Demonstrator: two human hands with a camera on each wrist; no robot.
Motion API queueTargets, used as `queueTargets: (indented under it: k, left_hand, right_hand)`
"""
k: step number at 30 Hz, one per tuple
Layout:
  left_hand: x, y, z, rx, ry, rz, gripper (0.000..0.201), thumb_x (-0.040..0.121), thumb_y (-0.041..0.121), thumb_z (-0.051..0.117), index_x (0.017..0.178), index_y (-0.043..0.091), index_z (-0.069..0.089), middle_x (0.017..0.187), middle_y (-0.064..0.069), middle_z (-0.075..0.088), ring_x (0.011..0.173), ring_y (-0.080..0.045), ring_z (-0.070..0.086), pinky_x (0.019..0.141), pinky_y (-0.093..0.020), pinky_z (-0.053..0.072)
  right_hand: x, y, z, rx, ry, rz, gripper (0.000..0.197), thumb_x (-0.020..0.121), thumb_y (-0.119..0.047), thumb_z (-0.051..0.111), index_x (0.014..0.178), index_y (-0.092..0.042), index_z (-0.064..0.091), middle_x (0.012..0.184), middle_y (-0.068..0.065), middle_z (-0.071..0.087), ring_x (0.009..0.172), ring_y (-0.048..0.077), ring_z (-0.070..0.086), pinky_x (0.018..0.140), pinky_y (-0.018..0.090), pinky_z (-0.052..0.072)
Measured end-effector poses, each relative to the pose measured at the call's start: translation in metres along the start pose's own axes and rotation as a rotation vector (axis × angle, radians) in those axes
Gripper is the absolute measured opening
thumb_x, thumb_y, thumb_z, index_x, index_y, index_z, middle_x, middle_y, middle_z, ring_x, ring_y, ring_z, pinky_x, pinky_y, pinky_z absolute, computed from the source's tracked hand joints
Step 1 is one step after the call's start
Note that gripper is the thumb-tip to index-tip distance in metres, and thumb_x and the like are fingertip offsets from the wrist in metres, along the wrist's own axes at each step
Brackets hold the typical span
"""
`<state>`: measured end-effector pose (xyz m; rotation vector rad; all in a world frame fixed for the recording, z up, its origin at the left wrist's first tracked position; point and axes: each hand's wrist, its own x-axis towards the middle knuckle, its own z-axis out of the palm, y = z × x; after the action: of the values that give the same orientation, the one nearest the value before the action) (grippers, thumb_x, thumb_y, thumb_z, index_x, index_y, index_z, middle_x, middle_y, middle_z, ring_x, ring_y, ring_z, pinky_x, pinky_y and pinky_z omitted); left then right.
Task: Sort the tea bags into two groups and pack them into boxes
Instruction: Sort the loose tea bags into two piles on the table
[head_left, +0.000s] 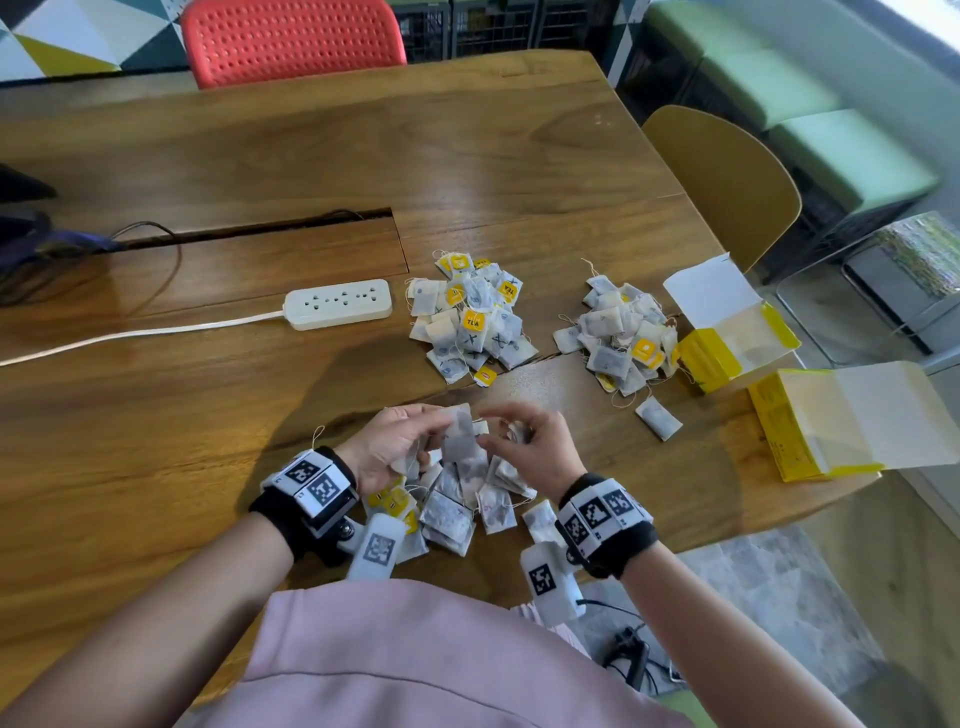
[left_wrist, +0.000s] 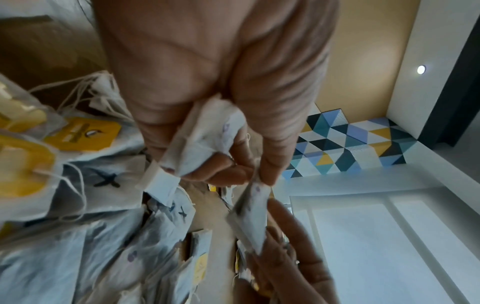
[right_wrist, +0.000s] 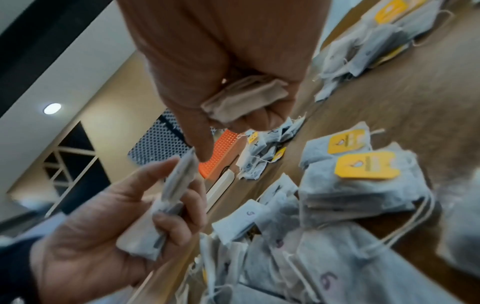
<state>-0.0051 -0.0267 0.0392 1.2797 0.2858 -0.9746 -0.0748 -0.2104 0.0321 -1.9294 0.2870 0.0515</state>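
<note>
Three heaps of soft, papery tea bags lie on the grained wooden table (head_left: 218, 426): the unsorted heap (head_left: 457, 509) under the hands, a far-left heap (head_left: 470, 317) marked with dark crosses and a far-right heap (head_left: 618, 332), with one lone bag (head_left: 658, 418) just beside the latter. The left hand (head_left: 389, 447) and right hand (head_left: 535, 452) together pinch one raised tea bag (head_left: 462, 434), and each hand also curls around further bags against its palm. Two yellow cardboard boxes (head_left: 727, 343) (head_left: 810, 421) stand open-flapped at the right; whether anything lies inside them cannot be told.
</note>
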Motion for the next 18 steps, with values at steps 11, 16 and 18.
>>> queueTargets:
  k: [11,16,18]
  left_hand:
    - [0.007,0.006,0.022,-0.341,-0.087,-0.283,0.028,0.096,0.029,0.047,0.076,0.01,0.051,0.065,-0.001,0.053,0.053,-0.01,0.058,0.056,-0.025,0.054]
    - [-0.001,0.003,0.053,-0.234,-0.156,-0.227,0.011,0.095,0.017,0.052,0.088,0.009,0.055,0.067,-0.003,0.057,0.059,-0.013,0.062,0.056,-0.028,0.056]
    - [-0.005,0.004,0.064,-0.195,-0.155,-0.182,0.012,0.093,0.015,0.056,0.084,0.007,0.057,0.072,-0.007,0.064,0.068,-0.017,0.068,0.056,-0.028,0.057]
  right_hand:
    - [-0.019,-0.008,-0.054,0.843,-0.012,0.611,0.033,0.089,0.006,0.055,0.121,-0.003,0.055,0.106,0.015,0.064,0.09,0.023,0.065,0.077,0.035,0.057]
    - [-0.028,-0.008,-0.072,0.965,-0.065,0.572,0.043,0.087,0.018,0.047,0.127,0.001,0.042,0.119,0.023,0.063,0.099,0.032,0.066,0.084,0.044,0.055]
    - [-0.029,-0.007,-0.081,0.974,-0.107,0.548,0.044,0.089,0.019,0.042,0.128,0.002,0.038,0.113,0.019,0.067,0.097,0.028,0.068,0.085,0.042,0.055]
